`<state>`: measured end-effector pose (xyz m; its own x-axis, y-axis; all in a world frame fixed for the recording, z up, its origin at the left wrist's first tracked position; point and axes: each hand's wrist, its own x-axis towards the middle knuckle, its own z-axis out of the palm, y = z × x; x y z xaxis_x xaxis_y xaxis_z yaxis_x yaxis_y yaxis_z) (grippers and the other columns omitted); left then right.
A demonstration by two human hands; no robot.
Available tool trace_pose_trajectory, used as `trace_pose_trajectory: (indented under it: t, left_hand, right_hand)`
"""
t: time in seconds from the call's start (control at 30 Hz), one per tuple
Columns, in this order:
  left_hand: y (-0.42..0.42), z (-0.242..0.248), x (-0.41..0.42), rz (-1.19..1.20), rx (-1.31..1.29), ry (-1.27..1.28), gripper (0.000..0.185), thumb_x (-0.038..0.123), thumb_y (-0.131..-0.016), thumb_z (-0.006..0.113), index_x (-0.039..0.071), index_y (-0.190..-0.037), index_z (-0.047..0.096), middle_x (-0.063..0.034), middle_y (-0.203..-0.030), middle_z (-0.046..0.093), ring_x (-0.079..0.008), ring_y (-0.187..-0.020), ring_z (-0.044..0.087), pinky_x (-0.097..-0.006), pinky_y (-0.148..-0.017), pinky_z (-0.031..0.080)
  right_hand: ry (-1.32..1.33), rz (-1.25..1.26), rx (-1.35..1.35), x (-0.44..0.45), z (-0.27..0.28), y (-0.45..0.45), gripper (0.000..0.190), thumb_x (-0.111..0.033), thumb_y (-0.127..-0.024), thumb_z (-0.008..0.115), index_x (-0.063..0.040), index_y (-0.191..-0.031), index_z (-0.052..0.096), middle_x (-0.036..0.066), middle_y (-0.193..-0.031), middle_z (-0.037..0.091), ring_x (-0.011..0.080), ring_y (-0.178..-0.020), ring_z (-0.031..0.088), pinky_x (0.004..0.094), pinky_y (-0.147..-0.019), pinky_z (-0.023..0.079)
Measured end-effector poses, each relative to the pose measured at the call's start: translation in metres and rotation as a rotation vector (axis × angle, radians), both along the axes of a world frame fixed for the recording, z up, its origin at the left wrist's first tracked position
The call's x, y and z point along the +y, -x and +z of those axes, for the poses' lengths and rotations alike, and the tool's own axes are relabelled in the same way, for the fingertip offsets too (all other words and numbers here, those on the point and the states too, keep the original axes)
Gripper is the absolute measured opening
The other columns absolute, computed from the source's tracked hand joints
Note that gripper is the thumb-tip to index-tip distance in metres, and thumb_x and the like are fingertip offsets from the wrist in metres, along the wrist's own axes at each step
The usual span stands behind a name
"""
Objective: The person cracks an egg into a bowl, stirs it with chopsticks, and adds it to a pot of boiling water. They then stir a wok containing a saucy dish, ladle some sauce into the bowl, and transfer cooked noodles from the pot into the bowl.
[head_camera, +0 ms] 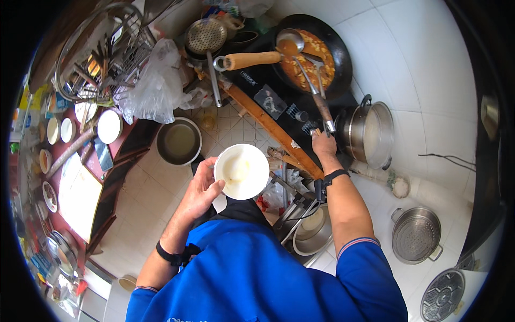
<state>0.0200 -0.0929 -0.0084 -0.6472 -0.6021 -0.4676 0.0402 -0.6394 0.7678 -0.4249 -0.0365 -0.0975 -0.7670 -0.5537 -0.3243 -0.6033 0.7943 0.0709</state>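
My left hand point(204, 187) grips a white bowl point(242, 172) by its left rim; pale yellowish residue marks its inside. At the front edge of the black stove, my right hand point(324, 145) is beside a control knob and the lower end of a ladle's handle point(321, 106); its fingertips are partly hidden, so what they grip is unclear. Above, a black wok point(343, 52) with a wooden handle point(253, 60) holds reddish-orange food in sauce point(297, 74). The ladle's bowl, with sauce in it, and a metal spatula point(316, 60) rest in the wok.
A steel pot point(356, 133) stands right of the wok. A perforated skimmer point(206, 36) and plastic bag point(155, 86) lie upper left. A dark basin with liquid point(179, 141) is low behind the bowl. Bowls and a cutting board point(80, 193) occupy the left counter; a steamer pot point(417, 235) is lower right.
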Motion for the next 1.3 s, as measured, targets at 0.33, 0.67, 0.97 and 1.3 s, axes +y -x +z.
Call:
trace_pose_trajectory:
  t: [0.33,0.67,0.97,1.3]
  left_hand:
    - [-0.037,-0.061,-0.016,0.102,0.006,-0.043,0.059,0.011,-0.098,0.060,0.003,-0.150,0.034,-0.0154,-0.134,0.058,-0.0209,-0.125,0.058,-0.0375,-0.108,0.047]
    - [-0.050,-0.112,-0.001,0.133,-0.003,-0.100,0.061,0.008,-0.095,0.058,0.004,-0.151,0.035,-0.0170,-0.127,0.062,-0.0212,-0.115,0.066,-0.0367,-0.100,0.053]
    - [-0.054,-0.144,0.009,0.147,-0.019,-0.139,0.063,0.005,-0.093,0.058,0.004,-0.152,0.035,-0.0165,-0.125,0.063,-0.0181,-0.110,0.068,-0.0349,-0.098,0.053]
    - [-0.053,-0.172,0.022,0.177,-0.028,-0.184,0.063,0.002,-0.093,0.057,0.005,-0.152,0.036,-0.0164,-0.127,0.063,-0.0173,-0.110,0.068,-0.0341,-0.098,0.053]
  right_hand:
    - [-0.058,0.106,0.127,-0.003,-0.017,-0.006,0.040,-0.035,-0.097,0.070,0.002,-0.111,0.064,0.026,-0.102,0.074,0.0453,-0.100,0.072,0.0521,-0.089,0.057]
    - [-0.043,0.174,0.188,0.003,-0.025,-0.004,0.038,-0.032,-0.096,0.070,0.001,-0.113,0.063,0.027,-0.101,0.074,0.0461,-0.098,0.072,0.0509,-0.086,0.058]
    - [-0.049,0.165,0.175,0.008,-0.031,-0.001,0.036,-0.028,-0.096,0.070,0.001,-0.115,0.063,0.028,-0.100,0.073,0.0469,-0.097,0.071,0.0512,-0.085,0.058]
    - [0.056,0.262,0.206,0.027,-0.049,0.012,0.030,-0.017,-0.102,0.064,0.005,-0.123,0.061,0.019,-0.086,0.074,0.0290,-0.072,0.075,0.0397,-0.070,0.058]
